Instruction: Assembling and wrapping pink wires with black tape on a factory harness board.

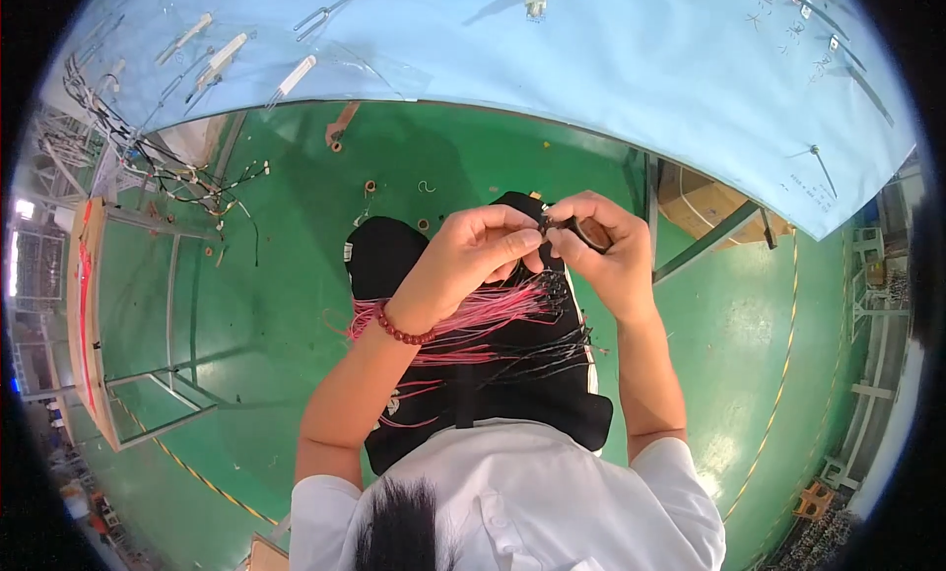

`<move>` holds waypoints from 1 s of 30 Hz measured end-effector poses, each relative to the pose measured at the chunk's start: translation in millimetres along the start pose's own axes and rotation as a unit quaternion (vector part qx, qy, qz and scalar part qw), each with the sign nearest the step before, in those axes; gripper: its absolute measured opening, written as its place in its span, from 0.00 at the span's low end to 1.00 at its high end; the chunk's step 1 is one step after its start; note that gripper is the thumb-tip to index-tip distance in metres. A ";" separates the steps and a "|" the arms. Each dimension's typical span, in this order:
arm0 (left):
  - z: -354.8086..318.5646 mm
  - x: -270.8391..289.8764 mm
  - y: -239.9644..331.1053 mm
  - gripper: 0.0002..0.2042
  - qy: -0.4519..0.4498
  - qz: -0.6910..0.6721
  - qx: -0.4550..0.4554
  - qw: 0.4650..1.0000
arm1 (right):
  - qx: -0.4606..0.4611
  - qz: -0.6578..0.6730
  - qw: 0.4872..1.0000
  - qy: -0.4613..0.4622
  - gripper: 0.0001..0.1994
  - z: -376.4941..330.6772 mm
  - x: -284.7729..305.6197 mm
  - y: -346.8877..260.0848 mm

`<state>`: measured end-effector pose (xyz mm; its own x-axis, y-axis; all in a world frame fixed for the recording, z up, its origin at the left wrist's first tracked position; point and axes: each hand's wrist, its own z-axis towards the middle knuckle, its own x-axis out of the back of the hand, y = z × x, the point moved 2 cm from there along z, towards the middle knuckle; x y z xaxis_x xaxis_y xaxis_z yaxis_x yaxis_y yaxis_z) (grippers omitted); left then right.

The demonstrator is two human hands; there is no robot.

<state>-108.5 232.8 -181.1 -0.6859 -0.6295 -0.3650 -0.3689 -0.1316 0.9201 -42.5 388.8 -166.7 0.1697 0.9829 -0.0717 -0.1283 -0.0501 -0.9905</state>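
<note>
A wide light-blue board surface (591, 59) curves across the top, carrying white clips and metal forks; small printed white labels sit at its right edge, too small to read. Below it spreads the green floor (276, 305) with yellow lines. A bundle of pink and black wires (493, 320) drapes over the person's dark lap, its long axis running left to right, the black ends fanning toward the right. Above the bundle, both hands meet just below the board. The left hand (473, 251), a red bead bracelet (404, 330) at the wrist, has its grip pinched on a small black connector (544, 224). The right hand (601, 241) has its grip closed on a black cable piece (589, 236) slanting down-right from the connector.
</note>
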 end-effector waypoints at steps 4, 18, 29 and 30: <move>10.8 5.3 9.2 0.06 -0.024 -0.008 0.040 0.999 | -0.001 0.013 1.000 0.003 0.11 14.0 5.1 -4.3; 118.0 36.0 70.9 0.12 0.132 0.098 -0.162 0.973 | 0.034 -0.108 0.994 0.002 0.08 171.4 25.1 -58.7; 159.3 39.1 61.0 0.11 0.174 -0.035 -0.178 0.968 | 0.021 -0.216 0.975 -0.039 0.08 223.7 30.0 -67.1; 162.3 39.4 58.7 0.11 0.174 -0.037 -0.176 0.968 | 0.017 -0.219 0.975 -0.046 0.08 226.5 31.2 -66.4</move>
<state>-258.9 324.6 -164.5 -0.3914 -0.8200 -0.4177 -0.1296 -0.4002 0.9072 -250.1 462.9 -76.5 0.1281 0.9206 0.3690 -0.0966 0.3819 -0.9192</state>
